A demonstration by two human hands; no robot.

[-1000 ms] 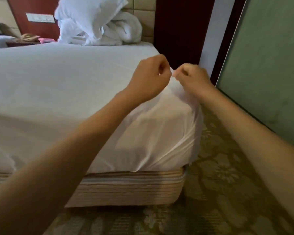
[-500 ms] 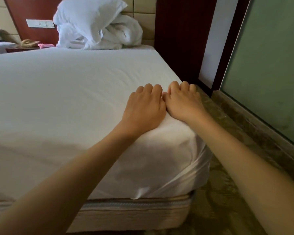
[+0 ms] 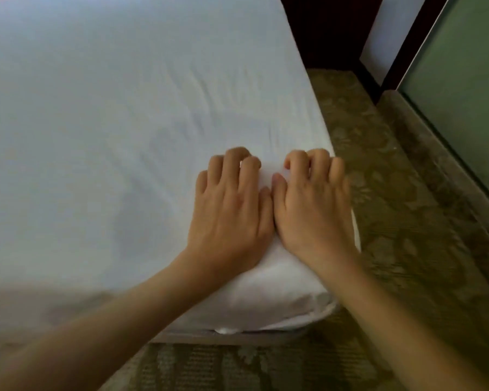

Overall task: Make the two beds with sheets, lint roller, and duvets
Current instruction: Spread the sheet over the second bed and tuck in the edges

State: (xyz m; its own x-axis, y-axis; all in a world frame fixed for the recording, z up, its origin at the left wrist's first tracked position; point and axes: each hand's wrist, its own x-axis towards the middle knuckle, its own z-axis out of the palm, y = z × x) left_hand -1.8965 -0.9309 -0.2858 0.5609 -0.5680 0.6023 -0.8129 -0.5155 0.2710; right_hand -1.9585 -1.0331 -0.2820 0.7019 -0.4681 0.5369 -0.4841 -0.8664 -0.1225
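Hands, two: left hand (image 3: pixel 232 213), right hand (image 3: pixel 314 213) touching, atop one sheet (image 3: pixel 110 108).

A floral olive carpet (image 3: pixel 384 210) covers the floor. Along its right edge, a mottled ledge (image 3: pixel 435 170) runs below a green panel (image 3: pixel 463 80), perhaps frosted glass, beside dark wooden framing (image 3: pixel 325 32).

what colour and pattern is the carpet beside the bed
Olive-green carpet with a paler floral pattern; it shows best in the head view, right of the bed.
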